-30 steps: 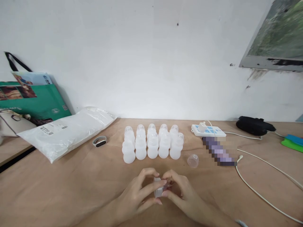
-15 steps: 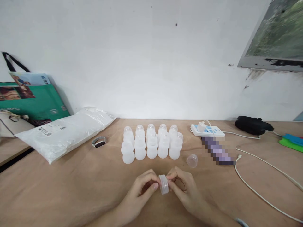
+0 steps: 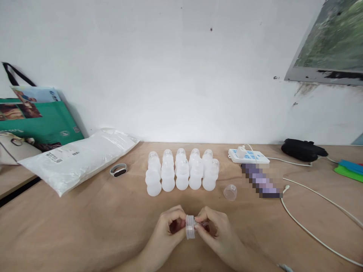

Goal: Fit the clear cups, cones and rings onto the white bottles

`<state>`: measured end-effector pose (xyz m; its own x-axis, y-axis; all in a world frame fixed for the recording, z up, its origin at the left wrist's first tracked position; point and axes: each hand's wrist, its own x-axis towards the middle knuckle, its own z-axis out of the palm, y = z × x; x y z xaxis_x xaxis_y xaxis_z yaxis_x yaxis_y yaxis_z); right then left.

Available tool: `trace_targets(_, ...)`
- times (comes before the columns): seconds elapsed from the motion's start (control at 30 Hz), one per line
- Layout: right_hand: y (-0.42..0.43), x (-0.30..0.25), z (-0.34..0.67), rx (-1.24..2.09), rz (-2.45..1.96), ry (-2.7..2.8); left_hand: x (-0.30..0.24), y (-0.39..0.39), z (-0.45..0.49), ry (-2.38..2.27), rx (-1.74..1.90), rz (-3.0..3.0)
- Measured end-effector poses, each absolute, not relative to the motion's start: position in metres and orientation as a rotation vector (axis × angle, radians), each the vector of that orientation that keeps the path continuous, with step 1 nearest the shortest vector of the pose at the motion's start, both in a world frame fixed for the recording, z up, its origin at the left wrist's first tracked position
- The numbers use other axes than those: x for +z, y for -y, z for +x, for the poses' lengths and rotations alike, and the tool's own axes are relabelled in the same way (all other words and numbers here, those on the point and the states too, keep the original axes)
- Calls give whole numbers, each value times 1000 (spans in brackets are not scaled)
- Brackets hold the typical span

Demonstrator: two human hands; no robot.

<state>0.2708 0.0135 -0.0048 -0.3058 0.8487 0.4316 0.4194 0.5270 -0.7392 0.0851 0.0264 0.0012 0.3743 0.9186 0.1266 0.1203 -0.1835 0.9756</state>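
Low over the near part of the table, my left hand [image 3: 167,230] pinches a clear ribbed bottle collar [image 3: 190,227] by its left side. From the collar's right side a small translucent piece, perhaps a teat, sticks out, and the thumb and fingers of my right hand [image 3: 215,230] are closed on it. Fingers cover most of that piece. Beyond the hands stand several small frosted-white baby bottles [image 3: 182,181] in two rows, most topped with clear domes. A loose clear dome cap [image 3: 230,192] lies on the table right of the bottles.
A white plastic mailer [image 3: 85,158] and a wristband [image 3: 118,170] lie on the left. At the right are a power strip [image 3: 252,156], a blurred purple phone-like item [image 3: 261,181], a white cable [image 3: 306,230] and a black case [image 3: 303,150]. A wall closes off the table's back.
The collar has shifted slightly left and down and turned more edge-on. My right fingers now grip a piece showing at its right side. The bottles and dome cap stay put.
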Motion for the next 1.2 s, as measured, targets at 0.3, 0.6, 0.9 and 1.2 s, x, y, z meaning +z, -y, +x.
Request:
trace_targets(0.3, -14, 1, 271, 742, -1050, 1899, 3, -27, 84, -1011, 938, 1601)
trace_targets(0.6, -12, 6, 269, 890, -1068, 1922, -2, -33, 82, -978, 940, 1556)
trace_targets(0.9, -15, -3, 270, 858, -1046, 1970, 0, -36, 82, -855, 930, 1634)
trace_targets(1.2, -14, 5, 270, 893, -1006, 1991, 7, -33, 79, -809, 876, 1757)
